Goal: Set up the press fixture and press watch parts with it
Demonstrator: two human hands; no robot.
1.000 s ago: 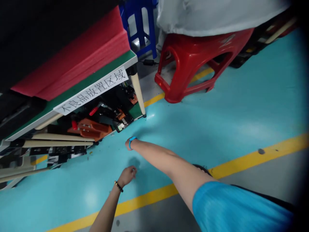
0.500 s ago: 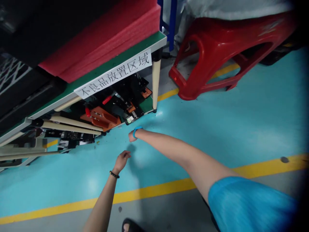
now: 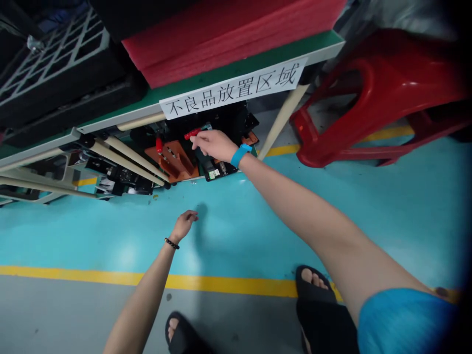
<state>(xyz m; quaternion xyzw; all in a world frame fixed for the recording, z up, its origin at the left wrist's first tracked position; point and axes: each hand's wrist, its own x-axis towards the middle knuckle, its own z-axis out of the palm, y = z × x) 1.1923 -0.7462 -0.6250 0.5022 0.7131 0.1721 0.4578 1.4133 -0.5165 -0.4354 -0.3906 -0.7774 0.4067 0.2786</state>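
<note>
My right hand [image 3: 216,145], with a blue band at the wrist, reaches over the lower shelf of a rack. Its fingers are loosely bent and apart, at the near end of a red clamp handle [image 3: 192,133]; whether they touch it I cannot tell. Beneath the hand lies a black fixture [image 3: 212,164] with a small pale label, partly covered. To its left sits an orange angled bracket [image 3: 179,162] beside another red handle [image 3: 159,145]. Above the floor hangs my left hand [image 3: 184,224], a dark bead bracelet on its wrist, fingers slightly curled and nothing held.
The rack's upper shelf edge [image 3: 324,53] carries a printed paper label [image 3: 236,91]. Red foam sheets [image 3: 228,39] and a black crate [image 3: 73,103] rest on it. A red plastic stool [image 3: 398,93] stands at right. Pale tube legs [image 3: 282,120] hold up the rack.
My right hand has gone forward from above the floor to the red handle on the lower shelf. The view has shifted, and both sandalled feet now show.
</note>
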